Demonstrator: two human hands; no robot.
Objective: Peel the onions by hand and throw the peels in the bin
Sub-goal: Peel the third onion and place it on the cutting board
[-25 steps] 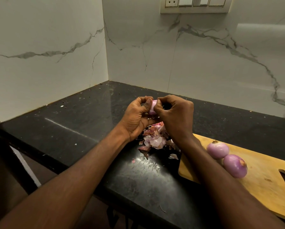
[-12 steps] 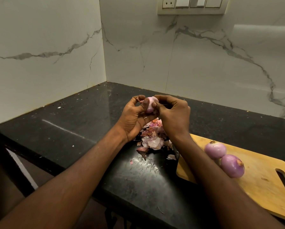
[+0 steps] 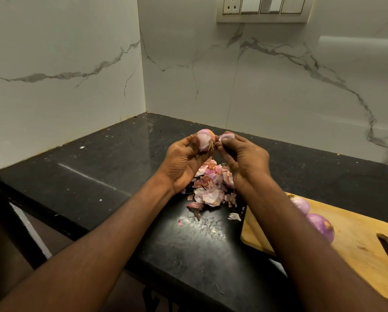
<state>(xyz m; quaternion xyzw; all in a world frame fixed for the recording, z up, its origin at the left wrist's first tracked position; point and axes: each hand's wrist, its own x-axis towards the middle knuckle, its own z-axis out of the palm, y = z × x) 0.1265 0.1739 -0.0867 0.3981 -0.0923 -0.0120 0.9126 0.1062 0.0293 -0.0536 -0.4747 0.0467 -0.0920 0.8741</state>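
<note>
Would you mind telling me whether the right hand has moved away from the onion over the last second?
Yes. The right hand has drawn a little rightward, toward the cutting board, pulling a peel off the onion held in the left hand.

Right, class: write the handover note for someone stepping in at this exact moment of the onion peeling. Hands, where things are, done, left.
Left hand: holds the half-peeled onion above the counter, root end toward the camera.
Right hand: pinches a loose strip of peel beside that onion.
Peel pile: on the black counter under the hands, with scraps nearer the front edge.
Two peeled-looking onions lie on the wooden cutting board, on the right.
Done: two onions, apparently.
Left: finish this onion, then bin all the peels. No bin is in view.
</note>
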